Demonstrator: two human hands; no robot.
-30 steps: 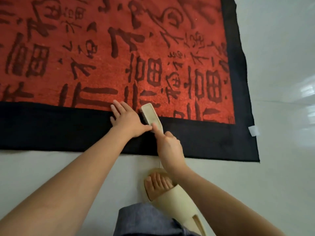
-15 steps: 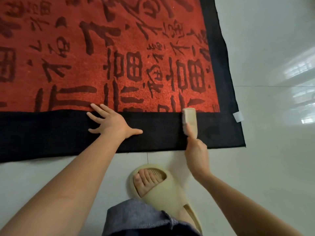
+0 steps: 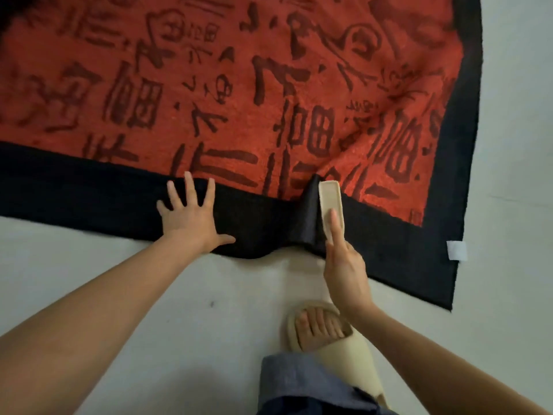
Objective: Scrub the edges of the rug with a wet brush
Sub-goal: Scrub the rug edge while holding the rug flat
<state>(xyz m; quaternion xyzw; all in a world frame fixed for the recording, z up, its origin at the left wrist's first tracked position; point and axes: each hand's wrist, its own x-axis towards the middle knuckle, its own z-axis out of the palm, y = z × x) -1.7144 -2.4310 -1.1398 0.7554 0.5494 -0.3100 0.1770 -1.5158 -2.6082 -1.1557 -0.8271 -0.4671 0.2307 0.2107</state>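
Observation:
A red rug [image 3: 239, 85] with dark characters and a wide black border [image 3: 89, 196] lies on a pale floor. My left hand [image 3: 191, 217] presses flat on the border with fingers spread. My right hand [image 3: 344, 265] grips a cream scrub brush [image 3: 329, 202], index finger laid along its back. The brush stands on the border near the rug's lower right corner. Just left of the brush the border is bunched into a raised fold [image 3: 308, 217], and the rug's near edge bows inward there.
My foot in a cream slipper [image 3: 332, 339] stands on the floor close under my right hand, with a grey-blue trouser leg [image 3: 299, 384] below it. A white tag [image 3: 456, 250] sticks out of the rug's right edge. Bare pale floor [image 3: 508, 145] lies to the right.
The brush has pushed leftward along the border, bunching the fabric into a fold. My left hand stays flat on the border, fingers spread wider. The view has tilted.

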